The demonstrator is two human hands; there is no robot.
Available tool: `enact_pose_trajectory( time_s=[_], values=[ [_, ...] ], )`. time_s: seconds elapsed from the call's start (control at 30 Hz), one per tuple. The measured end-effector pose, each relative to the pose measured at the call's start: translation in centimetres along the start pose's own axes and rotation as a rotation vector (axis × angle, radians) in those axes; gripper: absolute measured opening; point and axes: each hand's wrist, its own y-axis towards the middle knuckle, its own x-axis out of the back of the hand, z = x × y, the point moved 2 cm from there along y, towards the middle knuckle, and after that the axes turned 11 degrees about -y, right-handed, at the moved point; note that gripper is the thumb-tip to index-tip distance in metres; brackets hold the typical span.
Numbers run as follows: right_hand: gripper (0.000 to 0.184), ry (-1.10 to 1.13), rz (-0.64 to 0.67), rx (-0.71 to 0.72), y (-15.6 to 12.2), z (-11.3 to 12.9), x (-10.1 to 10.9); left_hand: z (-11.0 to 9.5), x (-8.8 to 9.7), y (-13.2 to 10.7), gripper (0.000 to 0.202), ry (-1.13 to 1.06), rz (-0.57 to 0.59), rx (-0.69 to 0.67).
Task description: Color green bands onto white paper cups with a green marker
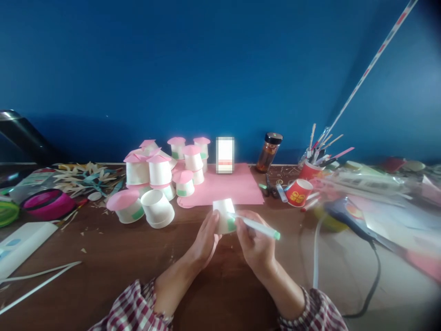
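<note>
My left hand (pixel 206 239) is closed round a small white paper cup (pixel 222 212), held up over the table in front of me. A green patch shows on the cup's right side. In my right hand (pixel 257 243) is a white marker pen (pixel 258 227) with a green end, which points back to the right. Its front end reaches the cup's side near the green patch; the exact tip is hard to make out. Left of my hands, a plain white paper cup (pixel 158 210) stands beside a cup with a pink paper top (pixel 124 200).
Several pink-topped cups (pixel 160 170) stand stacked behind, near pink paper sheets (pixel 227 186). Right of these are a jar of dark liquid (pixel 268 154), a tipped red cup (pixel 299 192), a glue gun (pixel 349 218) with its cord and a cup of sticks (pixel 312 170). Paper strips (pixel 86 179) lie left.
</note>
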Motion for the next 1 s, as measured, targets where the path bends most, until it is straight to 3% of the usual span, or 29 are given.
enact_pose_trajectory(
  time_s=[1.0],
  values=[
    [0.012, -0.034, -0.008, 0.048, 0.21, 0.21, 0.04, 0.07, -0.22, -0.22, 0.036, 0.017, -0.050, 0.001]
  ],
)
